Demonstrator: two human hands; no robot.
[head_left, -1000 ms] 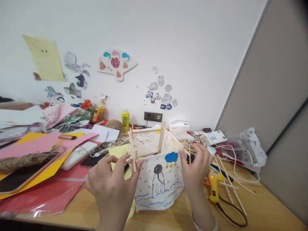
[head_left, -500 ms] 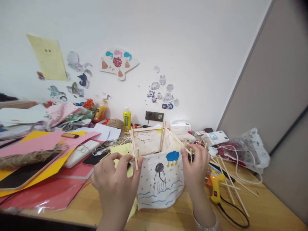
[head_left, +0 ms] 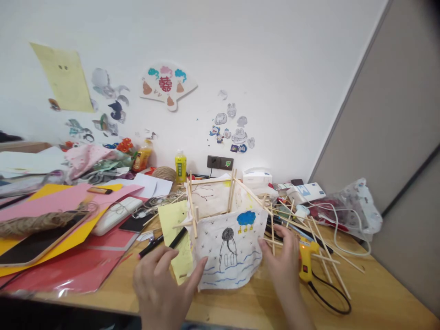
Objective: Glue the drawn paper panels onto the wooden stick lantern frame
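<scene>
A frame of thin wooden sticks (head_left: 193,211) stands on the table with drawn-on panels fixed around it. Its front white cloth panel (head_left: 213,256) shows a dark-haired figure, blue waves and a blue cloud. At the lower left of this panel is my left hand (head_left: 167,279), thumb and fingers spread, holding nothing. My right hand (head_left: 283,259) is beside the panel's right edge, its thumb and fingers apart around short stick ends. Whether the right thumb touches the cloth is hard to tell. A back panel (head_left: 209,199) shows branch-like lines.
On the right lie a yellow glue gun (head_left: 307,259) with a black cord, and several loose sticks (head_left: 338,270). To the left are yellow paper (head_left: 178,261), a black marker (head_left: 151,247), a phone (head_left: 41,243) and coloured sheets (head_left: 79,270). A yellow-green bottle (head_left: 180,167) stands behind.
Both hands have let go of the frame's upper corners and moved down. The left fingers have spread away from the corner stick; the right hand has dropped along the right edge.
</scene>
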